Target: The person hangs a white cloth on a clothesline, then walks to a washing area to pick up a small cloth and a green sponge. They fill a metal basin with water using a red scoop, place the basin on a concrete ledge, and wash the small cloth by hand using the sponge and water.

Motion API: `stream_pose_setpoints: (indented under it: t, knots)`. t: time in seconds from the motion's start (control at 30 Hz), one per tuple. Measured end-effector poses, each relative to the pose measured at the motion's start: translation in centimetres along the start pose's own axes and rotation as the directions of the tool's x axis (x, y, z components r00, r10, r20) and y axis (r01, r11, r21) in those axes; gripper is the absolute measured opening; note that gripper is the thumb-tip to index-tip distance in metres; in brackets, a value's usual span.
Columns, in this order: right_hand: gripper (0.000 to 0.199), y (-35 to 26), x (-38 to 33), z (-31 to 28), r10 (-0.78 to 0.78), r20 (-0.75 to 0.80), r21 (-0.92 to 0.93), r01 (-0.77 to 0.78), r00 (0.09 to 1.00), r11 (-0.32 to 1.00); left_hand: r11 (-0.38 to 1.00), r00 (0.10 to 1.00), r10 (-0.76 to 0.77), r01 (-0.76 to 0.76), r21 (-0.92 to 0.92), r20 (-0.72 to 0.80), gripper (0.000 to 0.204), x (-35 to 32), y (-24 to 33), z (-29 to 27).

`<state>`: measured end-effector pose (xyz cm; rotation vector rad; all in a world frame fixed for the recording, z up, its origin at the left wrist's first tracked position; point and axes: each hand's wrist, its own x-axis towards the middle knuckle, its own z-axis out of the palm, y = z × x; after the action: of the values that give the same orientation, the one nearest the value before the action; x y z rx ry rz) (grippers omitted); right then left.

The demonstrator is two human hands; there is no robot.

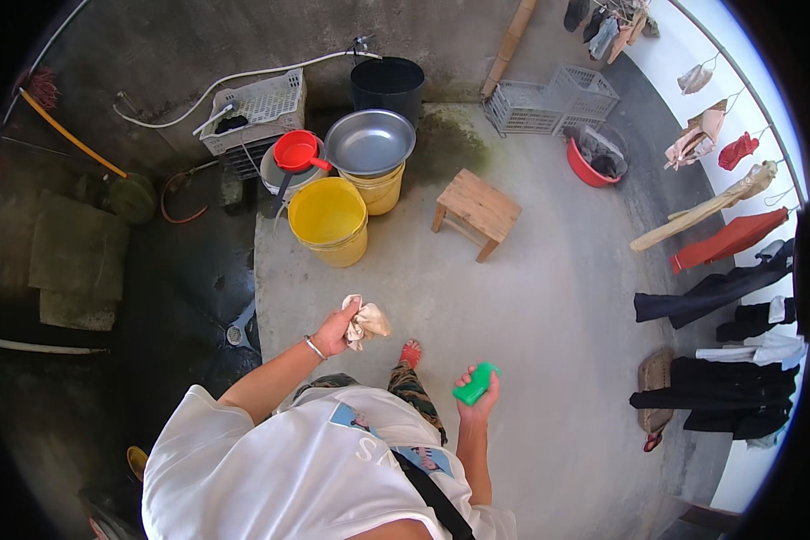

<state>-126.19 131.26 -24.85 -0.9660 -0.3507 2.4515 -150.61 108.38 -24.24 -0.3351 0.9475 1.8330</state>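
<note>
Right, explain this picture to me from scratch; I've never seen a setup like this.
There is no machine here: these are a person's own bare hands. The single picture comes from a wide fisheye camera worn on the head, looking down, so straight edges bend near the rim. Picture left is the person's left. The left hand holds a crumpled pale cloth; the right hand grips a green block-like object, whose exact kind I cannot tell. On the concrete floor ahead stand a wooden stool and a yellow bucket.
</note>
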Motion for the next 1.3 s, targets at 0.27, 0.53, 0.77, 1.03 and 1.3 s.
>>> stream_pose_setpoints:
  t: [0.27,0.53,0.77,1.03,1.3]
  knots:
    - [0.03,-5.4,11.9,6.9,0.1,0.065,-0.094,-0.094,0.993,0.991,0.97,0.998,0.07,-0.066,-0.234,0.009,0.025,4.8,4.3,3.6]
    - [0.024,-1.3,23.4,15.0,0.308,0.103,-0.23,-0.278,0.946,0.932,0.95,0.982,0.089,-0.134,-0.282,-0.167,0.025,12.1,10.7,0.0]
    - [0.025,0.4,36.3,26.0,0.39,0.116,-0.381,-0.322,0.913,0.867,0.934,0.943,0.263,-0.302,-0.193,-0.203,0.026,21.7,21.5,-0.4]
    - [0.031,4.2,51.3,37.0,0.398,0.045,-0.612,-0.29,0.916,0.735,0.934,0.843,0.314,-0.356,-0.015,-0.436,0.015,27.5,28.7,-3.4]
    - [0.03,10.3,72.8,44.1,0.203,0.191,-0.961,0.141,0.96,0.239,0.975,0.581,0.198,-0.201,0.096,-0.789,0.015,33.6,31.9,-7.3]
